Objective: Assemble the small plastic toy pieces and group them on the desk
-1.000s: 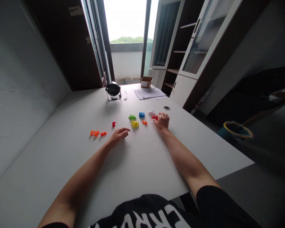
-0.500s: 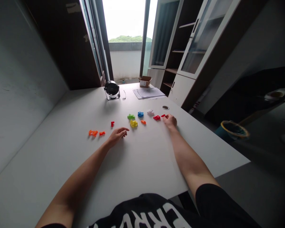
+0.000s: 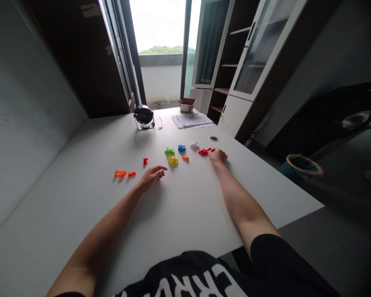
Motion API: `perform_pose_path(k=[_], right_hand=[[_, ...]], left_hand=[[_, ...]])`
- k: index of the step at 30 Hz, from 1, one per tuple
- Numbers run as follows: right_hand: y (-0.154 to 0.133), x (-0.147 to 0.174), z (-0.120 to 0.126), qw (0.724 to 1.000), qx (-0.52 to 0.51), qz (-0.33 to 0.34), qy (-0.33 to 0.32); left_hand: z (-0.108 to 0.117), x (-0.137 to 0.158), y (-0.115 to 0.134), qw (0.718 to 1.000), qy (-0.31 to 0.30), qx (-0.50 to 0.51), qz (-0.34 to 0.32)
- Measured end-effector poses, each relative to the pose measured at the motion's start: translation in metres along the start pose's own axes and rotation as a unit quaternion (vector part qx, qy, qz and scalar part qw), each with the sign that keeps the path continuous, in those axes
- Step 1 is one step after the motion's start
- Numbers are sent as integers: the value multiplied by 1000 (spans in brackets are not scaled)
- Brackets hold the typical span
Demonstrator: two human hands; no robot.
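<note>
My right hand (image 3: 218, 156) pinches a small red plastic piece (image 3: 209, 149), right against a larger red plastic piece (image 3: 203, 152) on the table; whether the two are joined I cannot tell. My left hand (image 3: 153, 176) lies on the tabletop, index finger stretched out and the others loosely bent, holding nothing I can see. Close to its fingertips sits a yellow plastic piece (image 3: 172, 160). Around it are a green piece (image 3: 169, 151), a blue piece (image 3: 181, 148), a small orange piece (image 3: 185, 158) and a white piece (image 3: 194, 144).
Left of my left hand lie a small red piece (image 3: 145, 161) and two orange pieces, one larger (image 3: 120, 173) and one smaller (image 3: 131, 174). Farther back on the white table (image 3: 179, 214) are a round black device (image 3: 144, 116), papers (image 3: 191, 120), a cardboard box (image 3: 187, 105) and a white ring (image 3: 214, 139).
My right hand has brought the small red piece left, up against the larger red one; a gap showed between them before. My left hand stays in place. The view has shifted slightly.
</note>
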State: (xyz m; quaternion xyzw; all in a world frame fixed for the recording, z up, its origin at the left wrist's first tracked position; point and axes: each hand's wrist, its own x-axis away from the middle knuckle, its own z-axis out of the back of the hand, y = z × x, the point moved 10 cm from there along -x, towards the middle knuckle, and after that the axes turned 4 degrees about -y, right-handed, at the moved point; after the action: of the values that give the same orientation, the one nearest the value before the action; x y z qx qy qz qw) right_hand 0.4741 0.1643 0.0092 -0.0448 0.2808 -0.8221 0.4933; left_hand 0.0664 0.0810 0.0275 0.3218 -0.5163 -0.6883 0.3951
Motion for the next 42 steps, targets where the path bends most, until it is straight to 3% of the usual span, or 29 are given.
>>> perform_pose_path(k=[17,28,42], right_hand=[[2,0,3,999,-54,3,2],[-14,0,5,993,-82,81,16],[-9,2,1,992,-113,53,-16]], left_hand=[[1,-1,-2,1000,-4,1,7],[2,0,0,1000,3,0,4],[1,-1,1,1000,-3,7,3]])
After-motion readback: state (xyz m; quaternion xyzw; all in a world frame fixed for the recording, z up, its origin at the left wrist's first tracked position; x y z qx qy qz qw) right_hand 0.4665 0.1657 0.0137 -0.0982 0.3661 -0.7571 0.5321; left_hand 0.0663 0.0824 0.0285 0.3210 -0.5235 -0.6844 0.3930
